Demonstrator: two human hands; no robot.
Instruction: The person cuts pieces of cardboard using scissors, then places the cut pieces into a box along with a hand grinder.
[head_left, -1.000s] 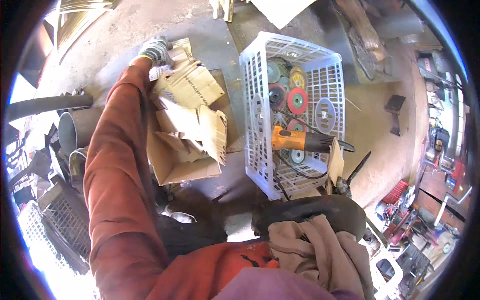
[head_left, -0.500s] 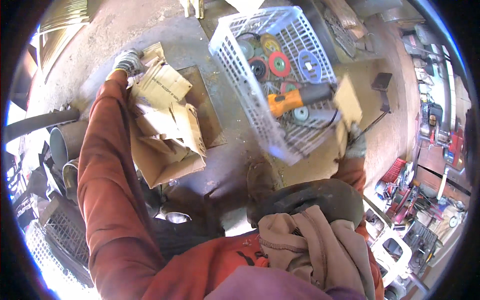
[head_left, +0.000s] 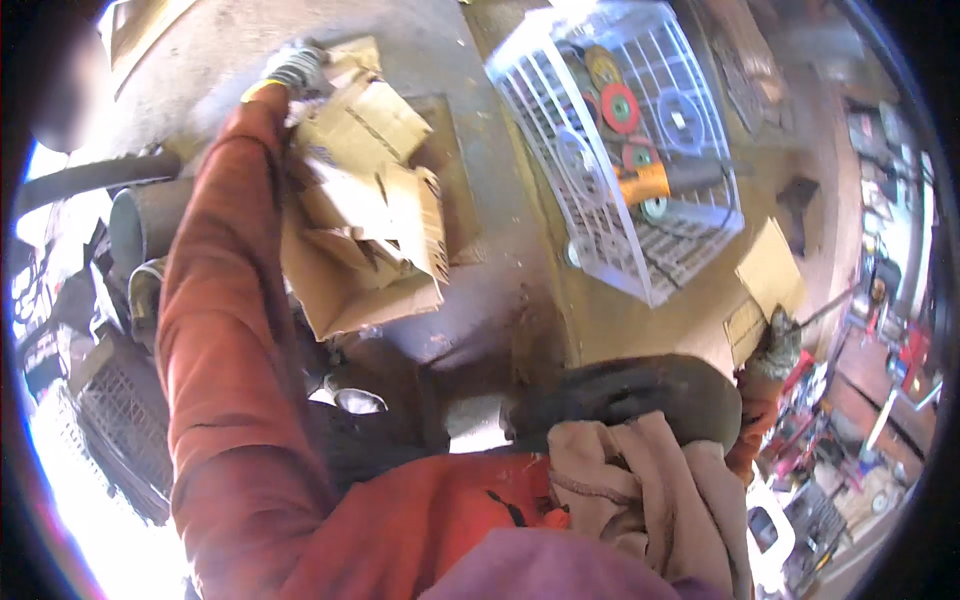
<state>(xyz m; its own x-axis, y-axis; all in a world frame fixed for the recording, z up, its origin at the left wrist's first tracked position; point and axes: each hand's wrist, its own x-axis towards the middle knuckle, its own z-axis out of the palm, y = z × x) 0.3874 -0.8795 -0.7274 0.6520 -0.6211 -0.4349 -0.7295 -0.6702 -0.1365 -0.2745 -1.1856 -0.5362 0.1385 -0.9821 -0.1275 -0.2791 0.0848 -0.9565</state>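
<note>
My left hand, in a striped knit glove, is closed on the far flap of an open brown cardboard box. The box lies tilted, its flaps folded and crumpled inward. At the lower right my right hand, also gloved, is closed on a bent piece of cardboard. A thin dark rod sticks out beside that hand; whether I hold it is unclear. The cardboard piece is apart from a white plastic basket, which holds an orange and black angle grinder and several discs.
A flat black piece lies right of the basket. Metal pipes and a dark crate stand at the left. Tools and parts clutter the far right, near a white frame. A brown cloth hangs over my lap.
My right hand has moved right with the cardboard piece, away from the basket's near corner. My left hand stays at the box flap. The whole view has shifted, moving box and basket rightward in the picture.
</note>
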